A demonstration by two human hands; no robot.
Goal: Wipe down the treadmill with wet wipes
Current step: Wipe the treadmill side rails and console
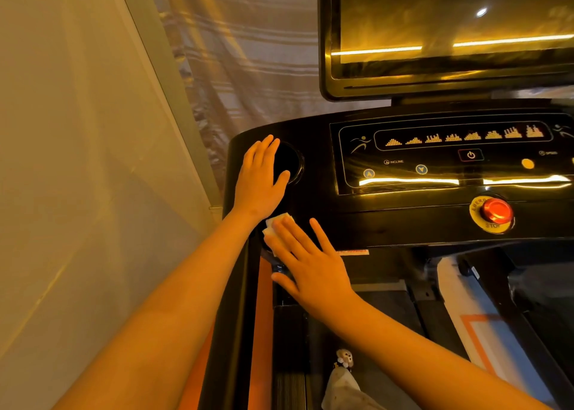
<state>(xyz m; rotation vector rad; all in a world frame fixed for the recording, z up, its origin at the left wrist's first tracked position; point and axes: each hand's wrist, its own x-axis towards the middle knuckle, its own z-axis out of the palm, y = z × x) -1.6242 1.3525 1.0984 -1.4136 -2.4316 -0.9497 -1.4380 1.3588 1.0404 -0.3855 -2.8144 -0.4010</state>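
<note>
The black treadmill console fills the middle of the view. My left hand lies flat on its left end, fingers straight, beside a round cup recess. Just below it, my right hand presses a folded white wet wipe against the console's lower left edge with straight, spread fingers. Most of the wipe is hidden under those fingers.
A control panel with incline arrows and a power button sits to the right, with a red emergency stop knob below it. A dark screen rises behind. A pale wall stands close on the left. The belt lies below.
</note>
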